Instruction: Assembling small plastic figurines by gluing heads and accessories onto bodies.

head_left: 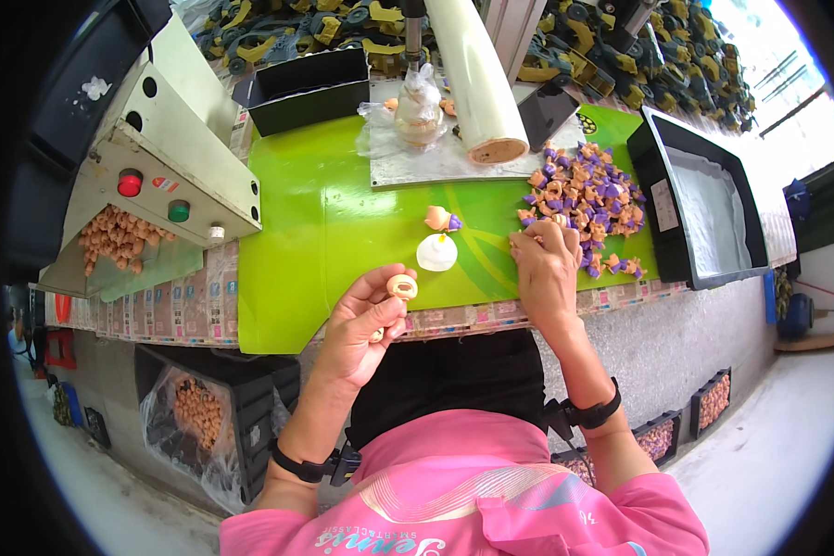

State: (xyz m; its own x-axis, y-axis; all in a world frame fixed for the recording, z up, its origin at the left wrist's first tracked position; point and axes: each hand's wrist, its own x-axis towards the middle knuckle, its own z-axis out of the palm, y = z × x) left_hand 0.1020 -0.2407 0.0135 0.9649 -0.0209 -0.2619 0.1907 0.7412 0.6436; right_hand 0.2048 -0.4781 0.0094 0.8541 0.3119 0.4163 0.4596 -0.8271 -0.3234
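My left hand (366,315) is closed round a small peach plastic toy head (402,286), its hollow opening showing between thumb and fingers. A second small pale piece (377,334) peeks out lower in the same hand. My right hand (549,269) reaches to the near left edge of a pile of peach-and-purple toy figure parts (595,190). Its fingers are bent together, and what they pinch is mostly hidden. Between the hands, a round white bottle (436,253) with a yellow tip stands on the green mat (334,232), a single peach-and-purple figure part (442,219) just behind it.
A black tray (713,204) flanks the pile on the right; another black tray (310,93) stands at the back left. A machine housing (171,167) with red and green buttons is at left, near peach parts (116,236). A thick cream tube (477,83) slants down over a metal plate (389,171).
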